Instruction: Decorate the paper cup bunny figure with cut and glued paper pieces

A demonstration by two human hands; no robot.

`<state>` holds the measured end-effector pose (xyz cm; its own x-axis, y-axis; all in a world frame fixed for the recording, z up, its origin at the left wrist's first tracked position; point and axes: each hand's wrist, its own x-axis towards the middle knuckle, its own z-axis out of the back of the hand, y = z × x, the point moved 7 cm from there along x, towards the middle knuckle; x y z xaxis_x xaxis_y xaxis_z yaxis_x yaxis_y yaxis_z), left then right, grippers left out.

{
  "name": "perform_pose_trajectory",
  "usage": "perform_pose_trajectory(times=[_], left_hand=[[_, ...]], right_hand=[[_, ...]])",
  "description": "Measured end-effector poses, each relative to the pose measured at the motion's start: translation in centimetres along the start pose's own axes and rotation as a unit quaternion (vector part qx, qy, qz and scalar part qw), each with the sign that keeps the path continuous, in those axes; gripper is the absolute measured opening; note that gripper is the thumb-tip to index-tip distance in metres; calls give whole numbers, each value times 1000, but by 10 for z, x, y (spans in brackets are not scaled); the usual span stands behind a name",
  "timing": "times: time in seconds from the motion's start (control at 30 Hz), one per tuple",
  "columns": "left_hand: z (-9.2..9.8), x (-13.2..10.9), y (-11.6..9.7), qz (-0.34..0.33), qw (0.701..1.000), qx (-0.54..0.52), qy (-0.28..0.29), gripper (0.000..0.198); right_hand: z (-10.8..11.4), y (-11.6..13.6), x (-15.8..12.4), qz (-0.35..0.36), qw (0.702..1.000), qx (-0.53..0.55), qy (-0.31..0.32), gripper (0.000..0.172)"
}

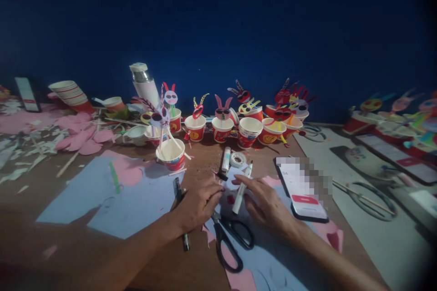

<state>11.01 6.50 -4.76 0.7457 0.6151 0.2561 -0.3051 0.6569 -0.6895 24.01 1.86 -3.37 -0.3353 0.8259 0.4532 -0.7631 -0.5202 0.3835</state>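
My left hand point(200, 202) has its fingers curled together above the table; what they hold, if anything, is too small to make out. A small black piece point(222, 176) is just beyond its fingertips. A black pen point(185, 241) lies partly beneath this hand. My right hand point(268, 202) has its fingers apart, the index finger reaching across a white marker point(240, 198) that lies on light blue paper point(273, 254). Black-handled scissors point(232, 236) lie between my wrists, their blades partly hidden by my left hand. A small red scrap point(231, 198) rests near the marker.
Behind stand several paper cups point(223, 128) with paper bunny-like faces on them. A glue stick point(226, 159), a tape roll point(238, 159) and a phone point(303, 191) surround my hands. Blue sheets point(136, 200) and pink cut-outs point(85, 138) spread leftward. A white flask point(145, 86) stands behind.
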Motion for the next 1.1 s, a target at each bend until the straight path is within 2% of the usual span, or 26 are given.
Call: perform_pose_trajectory(times=[0.13,0.33,0.63,0.77,0.83,0.97,1.1], left_hand=[[5,1,-4,0,1000,-29,4,22],[7,-2,-7,-1,999,-44,4,21],[-2,-4,-9,55,996,-69,14,11],[0,-5,2,97,987,-129,-18,13],[0,-7,12,127,979,-156,-39,15],[-2,-13,30,204,955,-206,-64,22],[-1,-11,24,200,963,-179,-32,18]], right_hand=[[0,11,0,-13,999,36,18,44],[-10,3,-4,-57,996,64,5,42],[-6,16,-4,-7,996,83,-8,34],[1,21,-4,55,989,129,-42,44],[3,21,-5,62,986,145,-56,46],[1,7,-7,-44,983,171,-58,33],[-10,-10,-6,-177,951,254,-22,23]])
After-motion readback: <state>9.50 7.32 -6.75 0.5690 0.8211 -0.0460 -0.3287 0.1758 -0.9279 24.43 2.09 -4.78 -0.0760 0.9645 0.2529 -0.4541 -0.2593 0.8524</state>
